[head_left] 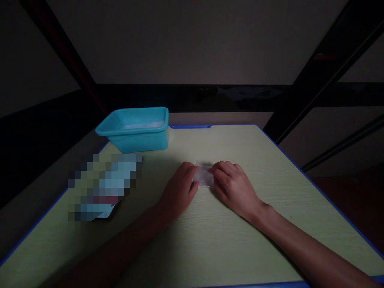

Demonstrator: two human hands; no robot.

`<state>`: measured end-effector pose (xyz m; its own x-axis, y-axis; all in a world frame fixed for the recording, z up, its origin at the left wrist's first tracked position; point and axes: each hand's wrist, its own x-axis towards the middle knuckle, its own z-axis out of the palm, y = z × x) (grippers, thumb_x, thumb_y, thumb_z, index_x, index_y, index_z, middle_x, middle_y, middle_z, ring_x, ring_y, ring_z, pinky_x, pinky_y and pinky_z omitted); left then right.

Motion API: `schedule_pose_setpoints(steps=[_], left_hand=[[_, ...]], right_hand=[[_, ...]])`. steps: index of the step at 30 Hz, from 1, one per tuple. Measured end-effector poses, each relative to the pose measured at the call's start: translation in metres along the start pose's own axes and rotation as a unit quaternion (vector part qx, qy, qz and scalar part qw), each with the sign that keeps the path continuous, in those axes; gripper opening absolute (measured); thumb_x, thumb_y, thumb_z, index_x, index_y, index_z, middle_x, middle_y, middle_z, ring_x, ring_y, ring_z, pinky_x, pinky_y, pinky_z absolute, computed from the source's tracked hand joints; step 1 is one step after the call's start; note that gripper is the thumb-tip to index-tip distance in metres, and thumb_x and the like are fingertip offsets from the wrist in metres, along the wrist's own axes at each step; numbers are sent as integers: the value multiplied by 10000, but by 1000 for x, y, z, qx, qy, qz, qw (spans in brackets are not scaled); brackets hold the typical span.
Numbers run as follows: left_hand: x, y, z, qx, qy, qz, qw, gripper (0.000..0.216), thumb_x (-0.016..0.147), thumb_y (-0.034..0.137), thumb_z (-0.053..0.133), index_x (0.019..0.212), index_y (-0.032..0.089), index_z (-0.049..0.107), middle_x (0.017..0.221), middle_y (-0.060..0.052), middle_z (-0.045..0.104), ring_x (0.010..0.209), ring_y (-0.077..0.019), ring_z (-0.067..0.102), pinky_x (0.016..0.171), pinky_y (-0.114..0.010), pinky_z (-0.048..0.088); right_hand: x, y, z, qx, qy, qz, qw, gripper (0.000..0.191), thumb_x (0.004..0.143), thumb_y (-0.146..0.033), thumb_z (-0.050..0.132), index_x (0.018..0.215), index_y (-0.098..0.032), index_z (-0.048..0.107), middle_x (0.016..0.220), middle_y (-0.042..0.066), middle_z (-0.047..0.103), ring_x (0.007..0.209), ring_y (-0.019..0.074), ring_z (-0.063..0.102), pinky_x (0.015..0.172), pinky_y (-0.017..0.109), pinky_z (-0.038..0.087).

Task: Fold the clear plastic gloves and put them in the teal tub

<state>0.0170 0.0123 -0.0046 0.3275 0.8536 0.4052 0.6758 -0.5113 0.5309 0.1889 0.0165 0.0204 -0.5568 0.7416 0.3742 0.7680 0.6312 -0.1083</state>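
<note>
Between my two hands, near the middle of the table, is a small clear plastic bag or sheet, thin and whitish. My left hand has its thumb and fingers closed on the left edge of it. At the right edge, my right hand is closed too, its fingers bent down over the plastic. Whether anything lies inside the plastic is too dim to tell. Both palms and part of the fingertips are hidden from above.
A turquoise plastic basin stands at the back left, with something whitish inside. In front of it lies a flat light-blue object, mostly blurred out by pixels. The pale wood-grain table has a blue edge, with a dark wall behind.
</note>
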Motion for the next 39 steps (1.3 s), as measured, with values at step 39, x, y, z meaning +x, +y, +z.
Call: schedule_pose_setpoints(steps=[39], left_hand=[[-11,3,-3,212,-163,86,960,482,894,280,357,1315,46,360,1419,-201,332,1330,-271,275,1039,-466,294]], right_hand=[[-13,2,9,10,-133,-31,991,678,898,-538,296,1341,-31,372,1395,218,339,1294,322,323,1007,554,315]])
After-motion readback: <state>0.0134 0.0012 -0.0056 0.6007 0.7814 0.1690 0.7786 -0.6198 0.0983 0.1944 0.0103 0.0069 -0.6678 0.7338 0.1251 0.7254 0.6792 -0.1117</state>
